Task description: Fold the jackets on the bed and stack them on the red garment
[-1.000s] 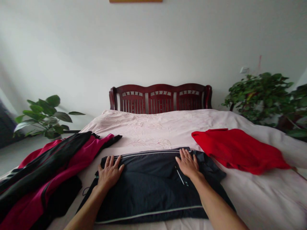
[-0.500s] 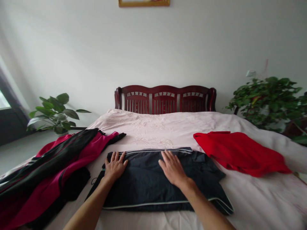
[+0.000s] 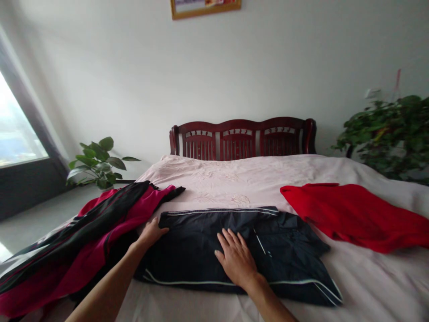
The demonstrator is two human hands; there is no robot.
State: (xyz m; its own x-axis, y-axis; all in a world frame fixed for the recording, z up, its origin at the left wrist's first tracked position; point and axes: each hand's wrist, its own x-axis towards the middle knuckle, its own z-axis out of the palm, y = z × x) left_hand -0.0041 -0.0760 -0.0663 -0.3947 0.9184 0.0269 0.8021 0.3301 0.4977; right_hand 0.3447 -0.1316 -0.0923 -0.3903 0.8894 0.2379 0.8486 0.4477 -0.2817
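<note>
A dark navy garment [image 3: 197,250] with white piping lies folded flat across the bed, its kind unclear. At its left edge is my left hand [image 3: 150,232], thumb over the cloth and fingers curled at the edge, partly hidden. Flat on the middle of the cloth rests my right hand [image 3: 236,257], fingers stretched out. A small white strip shows on the fabric just right of that hand. To the left lies a heap of black and magenta clothes [image 3: 100,241], close to my left forearm. A red garment [image 3: 355,217] lies folded on the right side.
A pale pink bedspread [image 3: 201,179] covers the bed, with a dark red wooden headboard [image 3: 243,138] behind. Potted plants stand at the left [image 3: 100,163] and right [image 3: 395,138]. A framed picture [image 3: 206,11] hangs on the wall, and a window [image 3: 20,125] is at far left.
My left hand has gone from flat on the cloth to its left edge, fingers now curled. My right hand has slid toward me on the garment. The view has shifted left and slightly up.
</note>
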